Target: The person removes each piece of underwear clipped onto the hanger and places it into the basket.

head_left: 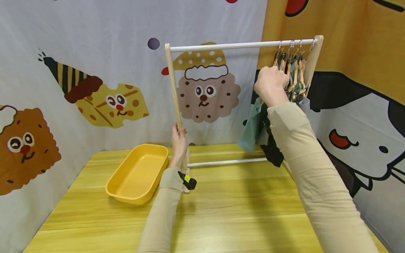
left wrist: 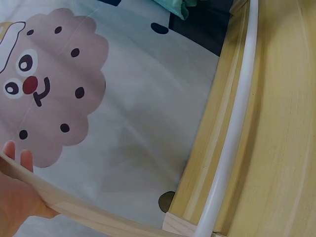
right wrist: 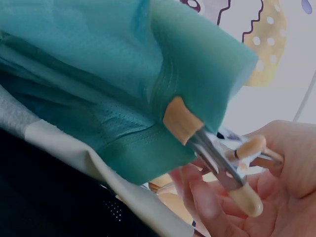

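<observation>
Right hand (head_left: pixel 271 82) grips hanger (head_left: pixel 276 62); fingers (right wrist: pixel 205 197) partly hidden behind clip (right wrist: pixel 213 158).

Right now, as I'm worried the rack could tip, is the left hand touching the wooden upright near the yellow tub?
Touching. The left wrist view shows the left hand against the wooden upright, fingertips showing past its far edge.

A yellow tub (head_left: pixel 139 174) stands at the left rear of the wood-grain table (head_left: pixel 221 214). Behind hangs a pale curtain (head_left: pixel 126 31), printed with a brown biscuit (head_left: pixel 31 161), a cheese (head_left: pixel 107 113) in a striped hat (head_left: pixel 64 72) and a pink cookie (head_left: pixel 210 110). At right, an orange section (head_left: pixel 360 42) bears a black-and-white animal face (head_left: pixel 357 123).
</observation>
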### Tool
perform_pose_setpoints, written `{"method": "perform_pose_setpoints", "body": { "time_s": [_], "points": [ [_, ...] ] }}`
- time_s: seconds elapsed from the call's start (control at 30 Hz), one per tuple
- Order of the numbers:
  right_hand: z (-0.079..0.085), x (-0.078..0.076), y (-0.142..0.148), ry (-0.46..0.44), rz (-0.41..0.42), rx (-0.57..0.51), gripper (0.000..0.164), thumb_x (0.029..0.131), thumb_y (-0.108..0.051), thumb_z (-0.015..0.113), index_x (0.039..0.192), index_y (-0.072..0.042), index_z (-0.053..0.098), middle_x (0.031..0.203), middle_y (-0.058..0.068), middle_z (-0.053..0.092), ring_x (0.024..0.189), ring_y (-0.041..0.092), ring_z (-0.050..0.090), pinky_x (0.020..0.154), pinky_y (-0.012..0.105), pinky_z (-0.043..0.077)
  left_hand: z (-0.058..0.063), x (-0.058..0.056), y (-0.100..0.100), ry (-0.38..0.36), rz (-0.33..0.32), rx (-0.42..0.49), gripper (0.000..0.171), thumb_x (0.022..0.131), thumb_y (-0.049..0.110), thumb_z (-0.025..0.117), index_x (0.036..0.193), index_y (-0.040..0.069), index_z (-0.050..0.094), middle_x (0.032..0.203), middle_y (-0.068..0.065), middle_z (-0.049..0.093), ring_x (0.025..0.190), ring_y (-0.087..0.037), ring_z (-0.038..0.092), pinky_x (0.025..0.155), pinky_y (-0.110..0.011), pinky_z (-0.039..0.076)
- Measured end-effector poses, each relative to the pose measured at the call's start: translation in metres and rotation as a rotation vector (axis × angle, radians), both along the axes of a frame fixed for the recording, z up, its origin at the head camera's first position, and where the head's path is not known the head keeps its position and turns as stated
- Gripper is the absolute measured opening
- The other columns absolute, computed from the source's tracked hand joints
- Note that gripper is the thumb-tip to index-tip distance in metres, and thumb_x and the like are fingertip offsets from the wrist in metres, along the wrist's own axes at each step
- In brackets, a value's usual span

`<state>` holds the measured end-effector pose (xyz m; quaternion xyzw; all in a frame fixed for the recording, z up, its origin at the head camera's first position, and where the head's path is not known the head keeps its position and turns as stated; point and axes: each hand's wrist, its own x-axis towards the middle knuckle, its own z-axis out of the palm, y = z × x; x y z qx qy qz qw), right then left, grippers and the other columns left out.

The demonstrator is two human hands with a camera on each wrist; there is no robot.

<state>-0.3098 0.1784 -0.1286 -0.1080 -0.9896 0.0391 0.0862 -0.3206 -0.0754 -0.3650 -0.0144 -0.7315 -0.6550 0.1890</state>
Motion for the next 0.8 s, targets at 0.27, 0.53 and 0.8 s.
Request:
{"method": "perform_pose_setpoints", "body": {
  "time_s": [0.27,0.53,0.8],
  "points": [
    [0.001,-0.001,0.005,0.054,-0.017,-0.067,0.034,0.091,-0.017,0.043,0.114,0.004,0.058,0.121,0.031,0.053,0.093,0.040,0.056,0.055,0.039,0.045,-0.001,-0.001,0.002,0.007,0.017,0.005,0.043,0.104,0.021,0.035,0.145,0.007,0.032,0.127,-0.022,0.053,0.120,-0.033,0.051,0.105,-0.047,0.040],
    [0.001,0.008,0.008,0.125,0.018,-0.150,0.034,0.089,-0.017,0.046,0.111,0.006,0.057,0.121,0.033,0.050,0.101,0.048,0.053,0.064,0.046,0.049,-0.001,0.003,0.003,0.012,0.029,0.005,0.042,0.104,0.023,0.036,0.143,0.008,0.035,0.127,-0.022,0.054,0.120,-0.033,0.052,0.103,-0.048,0.041],
    [0.004,0.017,0.011,0.178,0.078,-0.163,0.029,0.088,-0.014,0.047,0.099,0.010,0.059,0.117,0.034,0.052,0.111,0.047,0.047,0.092,0.054,0.043,-0.003,0.001,0.002,0.021,0.031,0.013,0.040,0.104,0.022,0.036,0.141,0.009,0.037,0.125,-0.020,0.056,0.119,-0.032,0.053,0.103,-0.047,0.041]
  ]
}}
